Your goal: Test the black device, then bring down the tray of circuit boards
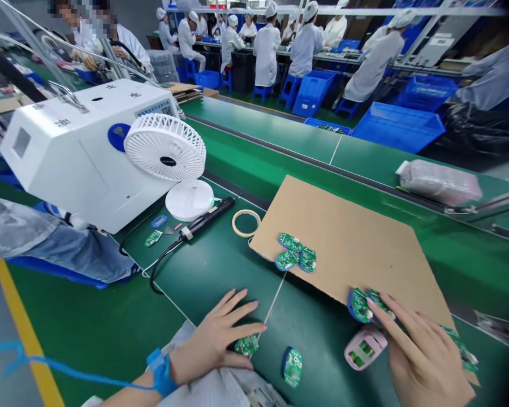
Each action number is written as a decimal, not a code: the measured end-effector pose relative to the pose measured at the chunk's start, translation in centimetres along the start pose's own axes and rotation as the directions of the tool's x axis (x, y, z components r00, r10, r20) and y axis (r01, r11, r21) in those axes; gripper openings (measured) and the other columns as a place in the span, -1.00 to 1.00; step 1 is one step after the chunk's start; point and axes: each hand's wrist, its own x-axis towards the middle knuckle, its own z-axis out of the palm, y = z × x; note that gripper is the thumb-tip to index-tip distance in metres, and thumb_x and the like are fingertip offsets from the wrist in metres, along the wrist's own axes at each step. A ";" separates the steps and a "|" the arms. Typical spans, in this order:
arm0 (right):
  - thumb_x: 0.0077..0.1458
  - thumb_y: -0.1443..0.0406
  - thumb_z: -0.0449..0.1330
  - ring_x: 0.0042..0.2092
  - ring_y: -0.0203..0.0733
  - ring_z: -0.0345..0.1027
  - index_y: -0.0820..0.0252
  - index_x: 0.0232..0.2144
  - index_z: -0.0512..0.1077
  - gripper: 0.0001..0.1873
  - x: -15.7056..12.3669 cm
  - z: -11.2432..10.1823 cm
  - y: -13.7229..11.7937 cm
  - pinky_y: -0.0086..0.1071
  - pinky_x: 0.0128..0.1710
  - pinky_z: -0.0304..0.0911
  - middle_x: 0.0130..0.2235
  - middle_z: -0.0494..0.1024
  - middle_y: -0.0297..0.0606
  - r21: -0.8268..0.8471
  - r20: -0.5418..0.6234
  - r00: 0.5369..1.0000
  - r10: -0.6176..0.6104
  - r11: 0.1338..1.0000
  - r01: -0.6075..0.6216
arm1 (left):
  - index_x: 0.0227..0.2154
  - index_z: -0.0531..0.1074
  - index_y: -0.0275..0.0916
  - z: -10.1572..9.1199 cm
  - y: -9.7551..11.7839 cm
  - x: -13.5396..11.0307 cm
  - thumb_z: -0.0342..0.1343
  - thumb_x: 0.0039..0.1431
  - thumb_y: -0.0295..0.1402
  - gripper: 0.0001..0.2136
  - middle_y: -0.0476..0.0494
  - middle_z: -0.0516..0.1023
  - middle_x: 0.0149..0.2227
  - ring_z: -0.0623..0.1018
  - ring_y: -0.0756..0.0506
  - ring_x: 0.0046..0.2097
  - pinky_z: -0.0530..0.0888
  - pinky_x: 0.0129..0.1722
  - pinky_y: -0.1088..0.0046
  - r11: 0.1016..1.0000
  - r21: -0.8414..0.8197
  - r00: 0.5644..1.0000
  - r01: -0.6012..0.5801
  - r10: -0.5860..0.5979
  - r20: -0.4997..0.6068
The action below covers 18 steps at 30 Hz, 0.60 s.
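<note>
Two bare hands at work over the green tabletop! The left hand point(214, 336) lies spread, fingers fanned just above a green circuit board point(246, 345); the right hand point(426, 356), loosely spread, puts its fingertips point(371, 302) on a second circuit board point(359, 305) at the cardboard sheet point(348, 237), beside a pink plastic fixture point(365, 349).

My left hand point(212, 339) lies palm down at the bottom of the frame, fingers fanned and pointing right, with my bare left forearm point(129, 393) trailing toward the lower left corner. My right hand point(424, 356) reaches in from the lower right, also palm down, its long fingers point(401, 328) spread and angled up and left, well apart from the other hand.
</note>
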 end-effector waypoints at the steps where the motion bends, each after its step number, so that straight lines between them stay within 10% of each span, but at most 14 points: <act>1: 0.27 0.49 -0.02 -0.07 0.17 0.44 -0.14 0.27 0.14 -0.39 -0.1 -0.1 0.0 -0.02 -0.13 0.26 0.08 0.44 -0.17 0.002 -0.011 1.000 0.005 1.000 -0.005 | 0.14 0.28 0.01 0.6 0.3 0.7 0.11 0.12 0.06 -0.45 -0.10 0.26 0.25 0.13 -0.35 0.30 0.18 0.23 -0.07 1.000 0.018 0.999 -0.011 0.012 -0.048; 8: 0.15 0.62 -0.01 0.00 0.13 0.41 -0.08 0.25 0.20 -0.28 -3.2 -2.4 0.9 -0.12 -0.16 0.28 0.10 0.40 -0.19 -0.070 -0.123 0.992 -0.015 0.998 0.006 | -0.27 0.41 -0.15 1.6 0.8 3.2 0.33 -0.04 -0.19 -0.69 -0.10 0.43 -0.26 0.40 -0.14 -0.28 0.40 -0.30 0.31 0.993 0.103 0.985 0.050 -0.032 -0.170; 18: 0.11 0.60 -0.01 0.12 0.12 0.29 0.07 0.23 0.25 -0.32 -13.0 -10.1 -0.8 -0.09 -0.02 0.19 0.13 0.36 -0.09 -0.171 -0.019 0.995 0.099 0.980 -0.100 | -0.36 0.26 -0.22 -0.3 -2.8 7.1 0.07 0.10 -0.45 -0.92 -0.08 0.25 -0.32 0.36 -0.11 -0.34 0.39 -0.39 0.38 0.988 0.147 0.986 -0.054 0.076 -0.148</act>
